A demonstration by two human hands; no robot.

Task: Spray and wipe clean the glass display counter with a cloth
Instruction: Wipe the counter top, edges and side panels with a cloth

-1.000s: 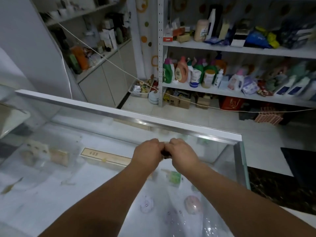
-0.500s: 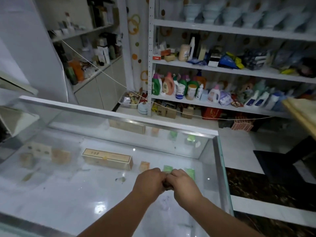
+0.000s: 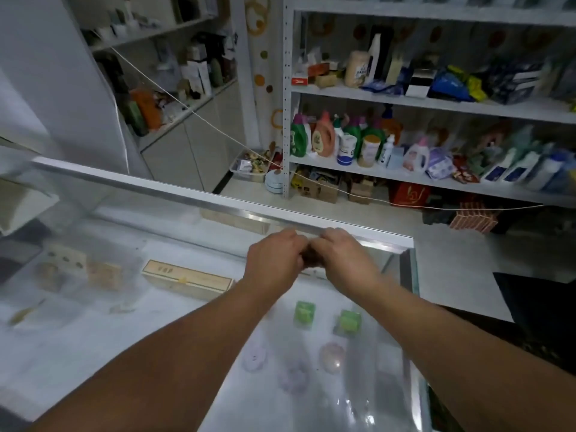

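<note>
Roughly: both sets of fingers (image 3: pixel 297 244) were curled shut and pressed together knuckle to knuckle, over the far right part of the glass bench (image 3: pixel 131 310). Left hand (image 3: pixel 274 260) and right hand (image 3: pixel 343 260) touched, with a small dark wad (image 3: pixel 310 260) pinched between them. Probably the cloth, but too little of it showed to be sure. Couldn't tell whether it touched the glass or was just above it. No spray bottle in either hand, and none visible on the bench.

Risks, as I judged them:
- Both hands bearing down close to the metal far rail (image 3: pixel 218 198) and the right corner: hard pressure on glass there could stress the pane.
- A wad bunched that small covers little area, so streaks and missed patches were likely. The glass looked hazy to the left.
- Without spray on the surface, a dry rub would only smear.
- A thin cord (image 3: pixel 199 116) ran slack across the aisle beyond the bench; a long reach could snag it.

Counts:
- hands: two
- cloth: one
- under the glass: one long tan box (image 3: pixel 187 280), two green packets (image 3: pixel 304 313), three or so pale round items (image 3: pixel 333 357), blurred, and a few tan boxes on the left, number unclear
- shelf unit (image 3: pixel 436 104) behind: many bottles, too blurred to count
</note>
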